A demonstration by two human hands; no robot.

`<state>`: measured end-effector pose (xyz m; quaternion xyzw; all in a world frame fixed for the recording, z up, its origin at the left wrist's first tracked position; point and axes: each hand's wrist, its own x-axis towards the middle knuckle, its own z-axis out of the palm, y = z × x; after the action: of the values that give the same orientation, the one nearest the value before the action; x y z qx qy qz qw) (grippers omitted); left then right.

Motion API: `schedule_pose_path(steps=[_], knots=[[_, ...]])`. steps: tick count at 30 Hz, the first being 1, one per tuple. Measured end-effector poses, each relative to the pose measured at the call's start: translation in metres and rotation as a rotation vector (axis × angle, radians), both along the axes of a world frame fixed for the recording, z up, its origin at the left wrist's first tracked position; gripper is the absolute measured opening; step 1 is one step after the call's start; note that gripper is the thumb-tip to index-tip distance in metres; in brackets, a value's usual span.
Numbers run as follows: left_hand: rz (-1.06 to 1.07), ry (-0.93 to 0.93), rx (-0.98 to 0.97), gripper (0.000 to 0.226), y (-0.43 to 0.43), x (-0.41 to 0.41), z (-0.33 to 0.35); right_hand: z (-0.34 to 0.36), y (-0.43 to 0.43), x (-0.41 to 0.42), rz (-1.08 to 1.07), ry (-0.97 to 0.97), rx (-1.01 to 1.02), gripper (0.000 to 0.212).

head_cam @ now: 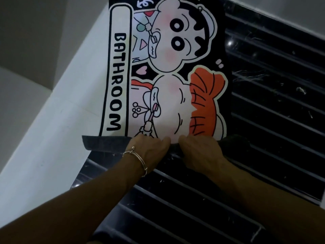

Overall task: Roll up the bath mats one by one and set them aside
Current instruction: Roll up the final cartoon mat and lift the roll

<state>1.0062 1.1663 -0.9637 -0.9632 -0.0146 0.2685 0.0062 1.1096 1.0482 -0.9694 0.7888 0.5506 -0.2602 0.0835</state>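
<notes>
Dim, cool light. A glossy black ribbed floor panel (274, 124) runs diagonally, flecked with pale fibres (246, 77). A white border (52, 131) flanks its left side. Grey walls (26, 41) meet in a corner beyond, and a pale strip (299, 13) bounds the upper right.

Down the middle, a bath mat (167, 67) laid lengthwise on the floor (272, 103), far end at the top of the view, near end turned over into a roll (105, 143) closest to the person, left side lapping over the ledge (52, 120) bordering the floor on the left. On that roll, left grip (149, 148) and right grip (198, 152) side by side and almost touching, both closed over it from the near side, around its middle, with a bracelet (139, 161) around the left wrist. Bare floor to the right of the mat and nearer than the roll, beneath both forearms.
</notes>
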Motion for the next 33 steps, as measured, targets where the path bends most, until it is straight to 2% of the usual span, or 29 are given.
schedule_pose_path(steps=[3,5,7,9,10,12,14,16,18,20,22,24,26,28,30,32,33], knots=[[-0.018,0.122,-0.052,0.024,0.008,0.020,0.002,0.000,0.003,0.000,-0.007,-0.032,0.005,0.026],[-0.015,0.130,-0.096,0.029,0.012,0.029,0.005,-0.001,0.005,0.000,-0.014,-0.024,-0.008,0.030],[0.036,0.068,-0.101,0.033,0.013,0.028,0.009,0.003,0.010,0.007,-0.093,0.052,-0.052,0.020],[0.081,-0.025,-0.026,0.038,0.006,0.021,0.008,0.004,0.016,0.017,-0.181,0.133,-0.125,0.007],[0.107,-0.049,0.014,0.036,0.003,0.018,0.005,0.005,0.018,0.020,-0.202,0.159,-0.139,0.010],[0.176,-0.022,0.026,0.027,0.001,0.018,0.003,0.006,0.021,0.021,-0.163,0.127,-0.104,0.006],[0.178,0.053,0.018,0.026,0.005,0.024,0.002,0.004,0.017,0.016,-0.085,0.024,-0.017,0.019],[0.168,0.071,0.005,0.032,0.009,0.029,0.004,0.003,0.014,0.014,-0.041,-0.020,0.016,0.021],[0.147,-0.017,0.001,0.034,0.008,0.026,0.004,0.000,0.015,0.021,-0.088,0.050,-0.047,0.008],[0.131,-0.085,0.006,0.033,0.005,0.022,0.002,-0.003,0.021,0.030,-0.138,0.191,-0.188,0.015],[0.157,0.001,-0.011,0.029,0.006,0.022,-0.001,-0.004,0.024,0.033,-0.103,0.221,-0.201,0.007],[0.199,0.143,-0.069,0.028,0.014,0.031,-0.004,-0.005,0.022,0.029,-0.022,0.089,-0.074,0.018],[0.223,0.193,-0.108,0.028,0.021,0.038,-0.004,-0.005,0.019,0.028,0.028,-0.014,0.017,0.023],[0.217,0.102,-0.080,0.033,0.021,0.038,-0.001,-0.003,0.022,0.032,0.007,0.029,-0.019,0.017],[0.188,-0.038,-0.025,0.042,0.016,0.031,-0.002,-0.002,0.032,0.041,-0.053,0.152,-0.155,0.010],[0.197,-0.058,-0.008,0.042,0.015,0.029,-0.007,-0.001,0.038,0.046,-0.055,0.184,-0.177,0.013],[0.224,-0.032,-0.035,0.038,0.019,0.032,-0.007,0.000,0.038,0.045,-0.025,0.134,-0.132,0.018]])
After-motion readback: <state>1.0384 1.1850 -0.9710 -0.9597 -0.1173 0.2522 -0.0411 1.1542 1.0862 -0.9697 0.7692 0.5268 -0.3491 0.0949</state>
